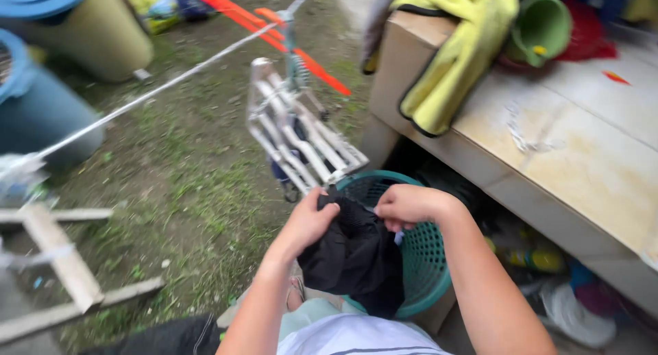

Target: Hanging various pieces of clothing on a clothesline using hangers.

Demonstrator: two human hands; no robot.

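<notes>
Left hand (310, 221), right hand (406, 205), fingers gripping black garment (353, 255), hanging lengthwise downward

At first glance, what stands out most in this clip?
Both hands, left hand and right hand, grip a black garment at centre, over a green laundry basket. A white clip hanger hangs from a line above; a yellow towel drapes the bench on the right.

Yellow towel (458, 50) on wooden bench (582, 156), blue barrel (38, 112), white rope (151, 94)
</notes>
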